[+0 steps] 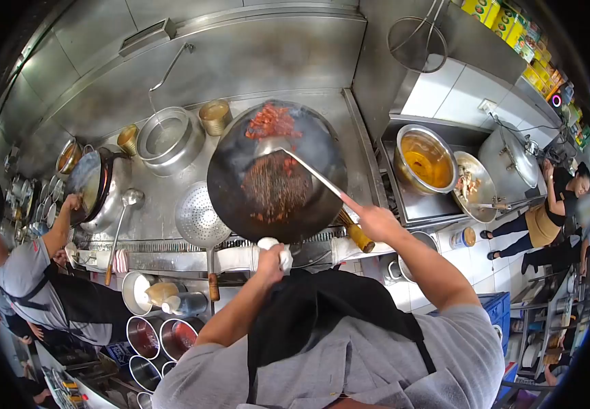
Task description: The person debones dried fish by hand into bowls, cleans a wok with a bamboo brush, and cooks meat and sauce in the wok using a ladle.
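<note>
A large dark wok (233, 198) sits on the stove in front of me, with smoke hazing its inside. Red chopped food (272, 123) lies up its far side, and darker fine bits (278, 187) cover the middle. My right hand (380, 225) is closed around the handle of a ladle (315, 176), whose metal head rests among the food. At the near rim, my left hand (270, 266) grips a folded white cloth (283, 256); whether it also holds a wok handle beneath is hidden. Left of the wok lies a perforated skimmer (203, 215) with a wooden grip.
A strainer over a pot (170, 143) and tins (215, 117) stand at the back left. On the right are a bowl of yellow oil (426, 163), a pan of food scraps (474, 183) and a lidded pot (508, 160). Co-workers stand at left (70, 293) and far right (547, 225).
</note>
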The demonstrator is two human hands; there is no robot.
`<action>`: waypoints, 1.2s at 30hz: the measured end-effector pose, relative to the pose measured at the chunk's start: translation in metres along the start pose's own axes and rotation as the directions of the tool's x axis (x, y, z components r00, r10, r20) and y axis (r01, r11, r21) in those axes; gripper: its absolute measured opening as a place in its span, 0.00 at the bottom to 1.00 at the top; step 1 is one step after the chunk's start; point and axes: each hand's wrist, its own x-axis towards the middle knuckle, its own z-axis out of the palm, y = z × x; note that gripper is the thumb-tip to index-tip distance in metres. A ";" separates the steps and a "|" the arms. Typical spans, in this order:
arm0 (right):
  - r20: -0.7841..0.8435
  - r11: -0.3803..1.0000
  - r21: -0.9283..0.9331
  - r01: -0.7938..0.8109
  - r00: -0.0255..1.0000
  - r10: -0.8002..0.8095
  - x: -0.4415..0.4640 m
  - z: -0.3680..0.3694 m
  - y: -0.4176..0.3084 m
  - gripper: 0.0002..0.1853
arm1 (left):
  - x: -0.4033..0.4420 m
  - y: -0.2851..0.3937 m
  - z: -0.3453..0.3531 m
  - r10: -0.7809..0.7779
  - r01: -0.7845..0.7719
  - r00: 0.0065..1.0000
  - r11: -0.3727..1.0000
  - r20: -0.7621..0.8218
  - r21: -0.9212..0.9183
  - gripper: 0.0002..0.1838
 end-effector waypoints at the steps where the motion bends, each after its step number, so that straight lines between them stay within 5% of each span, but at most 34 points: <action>1: 0.060 0.997 0.081 -0.020 0.998 0.015 -0.016 -0.008 0.004 0.45 | -0.020 0.008 0.007 -0.034 0.034 0.999 0.999 0.011 0.000 0.06; 4: 0.096 0.952 0.294 0.081 0.989 -0.114 -0.056 -0.018 0.034 0.43 | 0.003 0.067 0.056 -0.003 0.003 1.000 0.985 -0.001 -0.172 0.06; 8: 0.117 0.985 0.150 0.081 0.988 -0.099 -0.017 -0.026 0.033 0.44 | 0.056 0.093 0.093 -0.002 0.002 0.995 1.000 -0.100 0.002 0.07; 9: 0.146 0.999 0.033 -0.016 0.989 0.011 0.000 -0.020 0.026 0.45 | 0.064 0.080 0.085 0.037 -0.033 0.995 0.998 -0.091 0.049 0.09; 11: 0.079 0.988 -0.132 -0.085 0.992 0.096 0.021 0.000 0.029 0.47 | 0.071 0.030 0.039 0.149 -0.157 0.986 0.980 0.074 0.125 0.12; 13: 0.044 0.995 -0.056 -0.078 0.996 0.081 0.003 -0.005 0.020 0.46 | 0.012 0.007 0.032 0.217 -0.217 0.976 0.976 -0.012 -0.014 0.15; 15: 0.116 0.992 0.067 -0.109 0.988 0.101 -0.033 -0.027 0.012 0.42 | -0.037 0.020 0.027 0.002 -0.001 1.000 0.989 -0.006 0.147 0.19; 17: 0.034 0.961 0.247 0.125 0.990 -0.138 -0.053 -0.026 0.040 0.41 | -0.028 0.045 0.052 -0.011 0.002 0.993 0.997 -0.122 -0.072 0.13; 19: 0.265 0.949 0.316 -0.002 0.961 -0.086 -0.052 -0.057 0.025 0.42 | 0.007 0.092 0.076 -0.018 0.018 1.000 0.999 -0.022 -0.038 0.06; 20: 0.166 0.948 0.297 0.113 0.972 -0.168 -0.033 -0.031 0.040 0.43 | 0.035 0.098 0.085 -0.011 0.009 0.999 0.999 -0.032 -0.047 0.07; 22: 0.201 0.994 0.109 -0.023 0.980 0.000 -0.006 -0.030 0.003 0.44 | 0.068 0.086 0.074 -0.025 0.027 0.998 0.999 -0.054 0.041 0.07; 23: 0.097 0.998 0.046 0.041 0.994 -0.046 0.017 -0.003 0.013 0.45 | 0.077 0.072 0.060 0.003 -0.003 1.000 0.999 -0.008 0.052 0.06; 27: -0.055 0.982 0.170 0.082 0.996 -0.074 0.011 0.000 0.018 0.45 | -0.017 0.027 0.042 0.237 -0.241 0.969 0.969 -0.065 -0.056 0.15; 29: -0.054 0.959 0.254 0.129 0.991 -0.119 -0.007 -0.014 0.025 0.45 | 0.000 0.042 0.038 0.060 -0.069 0.993 0.994 -0.100 -0.087 0.11; 31: -0.097 0.887 0.446 0.119 0.992 -0.084 -0.024 -0.038 0.012 0.44 | 0.022 0.113 0.055 -0.074 0.093 0.991 0.981 0.114 -0.171 0.05; 32: 0.066 0.835 0.537 -0.117 0.993 0.096 -0.047 -0.087 -0.036 0.42 | 0.003 0.123 0.066 -0.065 0.086 0.991 0.980 0.120 -0.178 0.05; 33: 0.044 0.846 0.523 -0.102 0.995 0.092 -0.044 -0.085 -0.032 0.42 | -0.016 0.140 0.089 -0.067 0.072 0.997 0.989 0.040 -0.133 0.06; 35: -0.439 0.925 0.320 0.204 0.897 -0.046 -0.035 -0.066 -0.023 0.41 | -0.024 0.149 0.099 -0.029 0.028 1.000 0.995 -0.004 -0.099 0.03; 36: -0.365 0.925 0.373 0.077 0.928 0.069 -0.037 -0.075 -0.038 0.42 | -0.027 0.147 0.097 0.059 -0.057 0.998 0.995 0.021 -0.083 0.03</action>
